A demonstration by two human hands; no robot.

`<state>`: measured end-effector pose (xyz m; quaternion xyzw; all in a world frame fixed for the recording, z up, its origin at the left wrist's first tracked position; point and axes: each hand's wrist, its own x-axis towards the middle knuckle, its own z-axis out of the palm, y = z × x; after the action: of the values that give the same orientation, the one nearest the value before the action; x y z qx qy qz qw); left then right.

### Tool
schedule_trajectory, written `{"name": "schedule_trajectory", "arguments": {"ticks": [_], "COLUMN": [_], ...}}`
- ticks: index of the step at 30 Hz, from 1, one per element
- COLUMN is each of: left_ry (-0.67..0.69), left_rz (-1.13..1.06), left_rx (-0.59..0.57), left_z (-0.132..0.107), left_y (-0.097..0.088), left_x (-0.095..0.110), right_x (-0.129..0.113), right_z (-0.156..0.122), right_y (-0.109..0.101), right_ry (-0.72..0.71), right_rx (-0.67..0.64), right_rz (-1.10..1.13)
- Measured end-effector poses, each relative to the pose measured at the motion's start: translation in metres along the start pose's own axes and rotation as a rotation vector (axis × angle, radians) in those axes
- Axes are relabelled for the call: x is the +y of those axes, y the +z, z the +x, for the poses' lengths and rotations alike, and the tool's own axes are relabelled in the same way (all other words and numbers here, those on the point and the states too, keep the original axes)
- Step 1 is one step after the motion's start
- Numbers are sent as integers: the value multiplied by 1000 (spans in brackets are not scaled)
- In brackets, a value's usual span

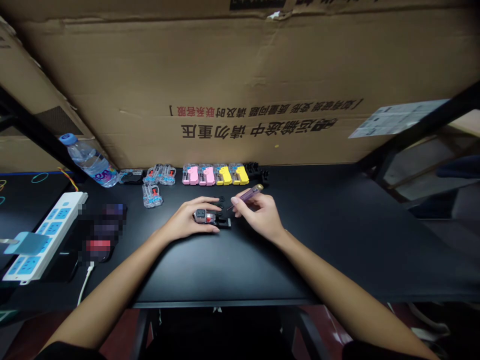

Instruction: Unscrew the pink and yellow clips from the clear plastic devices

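Small grey-and-black block-shaped device with a red spot (pixel 208 216): lies on the black tabletop (pixel 337 250) just ahead of the near edge, under the left hand (pixel 191 217), whose grip is closed over it from the left, fingers above and thumb below. Black parts lie touching its right end; their number cannot be told.

Right hand (pixel 258 212): grip closed on 1 slim purple-handled screwdriver (pixel 247 194), tip pointing left and down toward the device, not yet touching it as far as can be seen.

Progress, judged: this 1 unit is in work and not closed up; fastening appears outstanding.

Farther back, in a row along the brown cardboard sheet (pixel 262 85): 2 pink plastic units (pixel 198 175) and 2 yellow plastic units (pixel 231 174), apparently finished. Left of them, 3 clear plastic units with red and blue insides (pixel 157 182), 2 in the row and 1 nearer. At the row's right end, a cluster of black parts (pixel 257 171), count unclear.

Left side: 1 white power strip with blue sockets (pixel 45 235), 1 clear water bottle with blue cap (pixel 90 161), lying tilted.
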<state>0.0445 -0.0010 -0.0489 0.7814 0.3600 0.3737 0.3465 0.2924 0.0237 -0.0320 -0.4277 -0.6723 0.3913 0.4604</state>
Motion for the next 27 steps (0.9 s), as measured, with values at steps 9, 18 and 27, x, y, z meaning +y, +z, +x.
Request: {"name": "schedule_trajectory", "arguments": {"ticks": [9,18,27], "left_ry": [16,121,120], "left_rz": [123,239,307], "left_rx": [246,166,79], "left_z": [-2,-5,-6], "left_y": [-13,-5,-5], "left_x": [10,-7,-7], "right_x": [1,1,-4], "right_z": [2,0,-6], "right_y": [-5,-2,5], "right_ry": [-54,-46,-133], "right_rx": [55,-130,-278], "right_rz": [-29,-18,-40]}}
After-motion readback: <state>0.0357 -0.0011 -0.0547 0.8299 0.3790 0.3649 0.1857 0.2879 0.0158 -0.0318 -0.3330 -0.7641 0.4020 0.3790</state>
